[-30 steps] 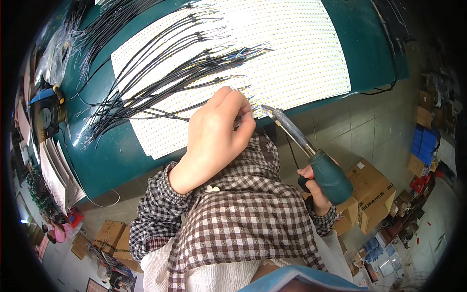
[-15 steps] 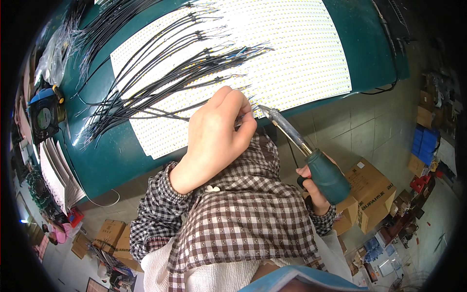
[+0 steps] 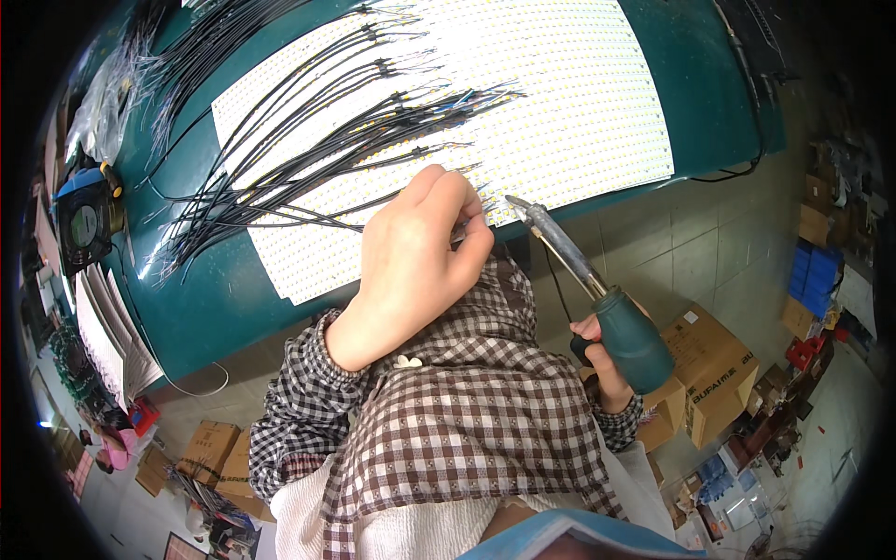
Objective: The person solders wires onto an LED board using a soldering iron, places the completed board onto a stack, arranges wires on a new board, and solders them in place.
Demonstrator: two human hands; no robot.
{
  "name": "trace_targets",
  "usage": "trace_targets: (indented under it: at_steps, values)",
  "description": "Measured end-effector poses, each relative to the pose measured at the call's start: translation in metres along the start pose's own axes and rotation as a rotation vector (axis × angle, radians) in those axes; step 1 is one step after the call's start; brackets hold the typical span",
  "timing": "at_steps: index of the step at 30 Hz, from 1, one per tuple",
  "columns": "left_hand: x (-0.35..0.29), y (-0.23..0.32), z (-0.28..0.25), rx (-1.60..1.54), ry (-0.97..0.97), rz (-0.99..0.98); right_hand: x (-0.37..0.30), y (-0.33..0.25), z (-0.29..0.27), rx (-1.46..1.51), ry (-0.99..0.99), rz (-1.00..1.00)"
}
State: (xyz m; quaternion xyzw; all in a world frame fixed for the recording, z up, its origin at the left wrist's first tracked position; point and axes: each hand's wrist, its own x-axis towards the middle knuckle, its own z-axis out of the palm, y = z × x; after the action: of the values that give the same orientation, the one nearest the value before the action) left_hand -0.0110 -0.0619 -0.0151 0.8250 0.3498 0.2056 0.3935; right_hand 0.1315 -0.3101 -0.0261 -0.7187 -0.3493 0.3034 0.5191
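My left hand (image 3: 411,247) bends over the near edge of the white LED panel (image 3: 579,103), thumb and fingers pinched together. A black cable (image 3: 308,220) runs in under this hand; its end at the fingertips is mostly hidden. In my right hand (image 3: 607,369) is a soldering iron (image 3: 631,338) with a dark teal pistol-shaped handle and a long metal barrel. Its tip points up and left, a short gap to the right of my left fingers, over the panel's edge. Several black cables (image 3: 345,140) with stripped, thin wire ends lie across the panel.
The panel rests on a green table (image 3: 196,322). At the table's left stand a small black fan (image 3: 86,224) and a stack of white sheets (image 3: 114,341). More black cables (image 3: 210,47) lie at the far left. Cardboard boxes (image 3: 714,364) sit on the floor to the right.
The soldering iron has shifted slightly right, its tip a little farther from my left fingers. My left hand stays in place.
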Motion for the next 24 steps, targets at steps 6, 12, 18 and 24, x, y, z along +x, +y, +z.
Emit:
trace_targets:
  at_steps: [6, 12, 18, 24]
  values:
    - [0.000, -0.001, -0.001, 0.010, 0.001, 0.004, 0.005, -0.003, 0.001, -0.001, -0.019, -0.055]
    - [-0.003, 0.005, -0.003, 0.037, -0.014, -0.023, 0.014, -0.013, 0.003, 0.241, -0.050, 0.042]
    - [0.022, 0.004, -0.032, 0.229, 0.154, 0.236, 0.020, -0.017, 0.003, 0.321, 0.067, 0.071]
    - [0.055, -0.020, -0.030, 0.197, 0.131, 0.152, 0.022, -0.015, 0.002, 0.375, 0.101, 0.050]
